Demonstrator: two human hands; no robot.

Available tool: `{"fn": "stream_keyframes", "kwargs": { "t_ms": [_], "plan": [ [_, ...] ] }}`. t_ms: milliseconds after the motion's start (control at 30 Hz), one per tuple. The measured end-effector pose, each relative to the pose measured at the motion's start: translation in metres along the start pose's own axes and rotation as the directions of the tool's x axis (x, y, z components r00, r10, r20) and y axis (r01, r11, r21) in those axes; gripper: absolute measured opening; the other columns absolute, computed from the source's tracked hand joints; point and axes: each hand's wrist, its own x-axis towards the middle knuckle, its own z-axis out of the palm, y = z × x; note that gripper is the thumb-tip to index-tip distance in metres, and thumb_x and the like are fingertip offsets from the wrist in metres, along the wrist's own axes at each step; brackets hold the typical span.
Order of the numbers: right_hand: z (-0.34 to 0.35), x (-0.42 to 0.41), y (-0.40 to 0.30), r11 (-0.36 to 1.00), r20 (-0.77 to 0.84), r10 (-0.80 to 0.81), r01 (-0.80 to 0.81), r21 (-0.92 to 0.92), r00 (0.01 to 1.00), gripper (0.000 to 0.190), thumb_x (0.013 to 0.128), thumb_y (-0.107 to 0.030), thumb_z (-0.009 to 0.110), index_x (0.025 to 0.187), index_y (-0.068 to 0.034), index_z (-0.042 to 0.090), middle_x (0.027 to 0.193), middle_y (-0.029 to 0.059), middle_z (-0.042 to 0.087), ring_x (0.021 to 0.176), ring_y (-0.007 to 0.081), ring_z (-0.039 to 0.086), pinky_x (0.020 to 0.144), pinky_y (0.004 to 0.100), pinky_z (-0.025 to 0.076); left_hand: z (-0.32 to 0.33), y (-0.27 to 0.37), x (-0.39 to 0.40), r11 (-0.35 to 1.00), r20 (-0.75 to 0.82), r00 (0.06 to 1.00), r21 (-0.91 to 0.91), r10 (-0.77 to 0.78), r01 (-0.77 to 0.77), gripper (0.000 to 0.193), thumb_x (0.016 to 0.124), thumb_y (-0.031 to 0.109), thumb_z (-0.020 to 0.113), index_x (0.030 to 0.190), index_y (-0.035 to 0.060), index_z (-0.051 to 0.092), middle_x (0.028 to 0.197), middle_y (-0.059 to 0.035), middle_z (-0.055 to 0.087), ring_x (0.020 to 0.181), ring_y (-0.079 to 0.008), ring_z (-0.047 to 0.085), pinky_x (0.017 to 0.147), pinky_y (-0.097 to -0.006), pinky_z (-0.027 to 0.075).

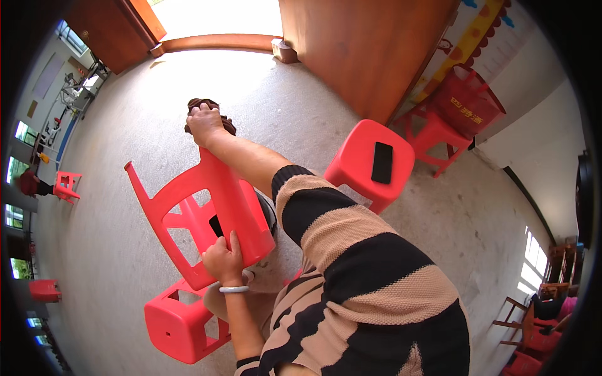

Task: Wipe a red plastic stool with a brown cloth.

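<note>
A red plastic stool [235, 207] lies tipped on its side before me, its legs pointing up and to the left. My left hand [225, 261], with a pale bangle at the wrist, grips the stool near its seat edge. My right hand [205, 123] holds a bunched dark brown cloth [227, 125] at the far end of one stool leg. Part of the cloth is hidden under the fingers.
A second red stool [174, 329] lies at lower left. To the right a red stool [357, 141] bears a black smartphone [382, 162]. Farther right, a red bag [463, 105] rests on another stool beside a wooden door [362, 51]. People sit at the far left and lower right edges.
</note>
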Motion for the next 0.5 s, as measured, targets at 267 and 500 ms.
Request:
{"fn": "stream_keyframes", "kwargs": {
  "t_ms": [267,500],
  "plan": [
    [-0.001,-0.088,0.000,0.980,-0.080,-0.074,0.088,0.180,0.994,0.025,0.085,-0.022,0.068,0.108,-0.013,0.074,0.117,0.0080,0.065,0.117,0.0294,0.057,0.093,0.0444,0.051,0.002,0.004,-0.002,0.998,-0.014,0.999,-0.038,0.043,-0.044,0.055,0.095,0.045,0.066,0.058,0.0067,0.052,0.053,-0.0167,0.054,0.053,-0.0402,0.056,0.055,-0.0506,0.037],
    [0.003,-0.115,-0.007,0.953,-0.166,-0.129,0.168,0.252,0.978,0.020,0.087,-0.024,0.066,0.102,-0.012,0.074,0.113,0.0081,0.066,0.112,0.0286,0.059,0.088,0.0418,0.054,-0.004,0.000,-0.005,0.999,0.036,0.999,-0.026,0.022,-0.021,0.056,0.098,0.045,0.063,0.059,0.0060,0.053,0.056,-0.0175,0.056,0.054,-0.0402,0.056,0.055,-0.0506,0.038]
  ]
}}
